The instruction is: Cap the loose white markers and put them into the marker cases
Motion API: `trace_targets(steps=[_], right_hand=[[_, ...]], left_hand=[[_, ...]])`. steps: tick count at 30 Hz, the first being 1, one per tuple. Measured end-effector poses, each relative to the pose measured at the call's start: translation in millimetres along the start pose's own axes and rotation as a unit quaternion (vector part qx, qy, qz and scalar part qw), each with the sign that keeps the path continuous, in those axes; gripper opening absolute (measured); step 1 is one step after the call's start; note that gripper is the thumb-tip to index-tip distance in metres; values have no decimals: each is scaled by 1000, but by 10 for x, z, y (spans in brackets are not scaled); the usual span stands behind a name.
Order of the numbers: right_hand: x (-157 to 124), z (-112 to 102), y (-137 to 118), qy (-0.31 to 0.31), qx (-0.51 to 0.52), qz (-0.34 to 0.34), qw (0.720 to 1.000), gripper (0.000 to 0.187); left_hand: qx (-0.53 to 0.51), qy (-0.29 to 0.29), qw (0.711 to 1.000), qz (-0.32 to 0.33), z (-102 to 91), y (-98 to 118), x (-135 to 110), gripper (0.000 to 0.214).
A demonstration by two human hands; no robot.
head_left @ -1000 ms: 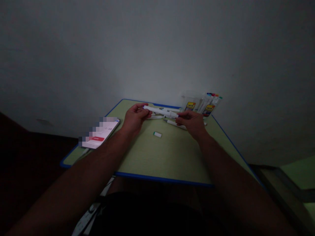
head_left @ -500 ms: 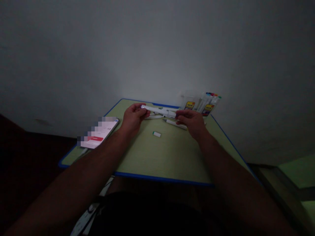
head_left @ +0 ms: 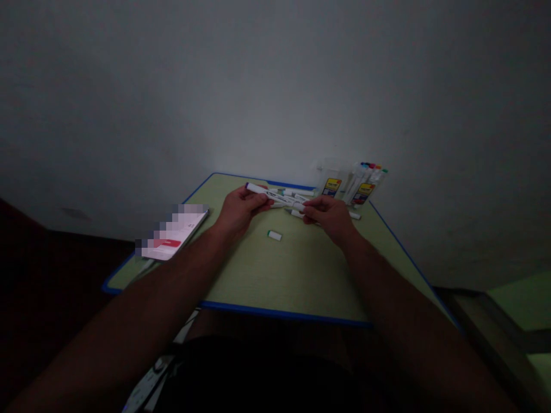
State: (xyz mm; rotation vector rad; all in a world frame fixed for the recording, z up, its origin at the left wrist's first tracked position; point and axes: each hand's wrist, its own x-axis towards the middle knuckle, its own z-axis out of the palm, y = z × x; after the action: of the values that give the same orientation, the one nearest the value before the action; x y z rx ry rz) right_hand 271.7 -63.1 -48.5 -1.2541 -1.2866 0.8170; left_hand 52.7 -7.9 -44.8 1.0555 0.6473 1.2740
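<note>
A white marker (head_left: 256,188) with a dark purple end is held above the table between my two hands. My left hand (head_left: 241,209) is closed round its purple-ended part. At its other end, my right hand (head_left: 330,217) pinches a white end piece (head_left: 298,206); whether this is joined to the barrel I cannot tell. Behind and below lie several loose white markers (head_left: 299,193), partly hidden by my hands. One uncapped marker (head_left: 296,213) with a grey tip lies beneath my right hand. A loose white cap with a green end (head_left: 274,235) lies nearer to me.
Two clear plastic cases stand at the back right: one case (head_left: 331,184) has a yellow label, the other holds several coloured-end markers (head_left: 373,166). A lit phone (head_left: 178,232) with a cable lies at the left. The blue-edged table (head_left: 275,275) stands against a wall.
Both hands have shifted slightly: the left to the right, the right a little left and down. The held marker has turned, showing dark print on its barrel. The loose cap stays put.
</note>
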Motion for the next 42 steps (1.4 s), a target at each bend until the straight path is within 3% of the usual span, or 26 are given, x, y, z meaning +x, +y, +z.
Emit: trace_targets(steps=[7, 16, 28, 36, 42], right_hand=[[0, 29, 21, 4, -60, -4, 998, 27], [-31, 22, -24, 16, -94, -21, 995, 29], [-47, 30, -51, 13, -75, -49, 996, 31], [-120, 123, -159, -48, -11, -73, 996, 25], [-161, 190, -165, -67, 10, -83, 994, 31]], left_hand=[[71, 9, 997, 34, -37, -34, 8, 20], [117, 25, 987, 110, -88, -83, 72, 25], [181, -90, 974, 102, -37, -73, -29, 26], [224, -116, 959, 126, -80, -101, -4, 23], [276, -116, 945, 132, -34, -75, -51, 21]])
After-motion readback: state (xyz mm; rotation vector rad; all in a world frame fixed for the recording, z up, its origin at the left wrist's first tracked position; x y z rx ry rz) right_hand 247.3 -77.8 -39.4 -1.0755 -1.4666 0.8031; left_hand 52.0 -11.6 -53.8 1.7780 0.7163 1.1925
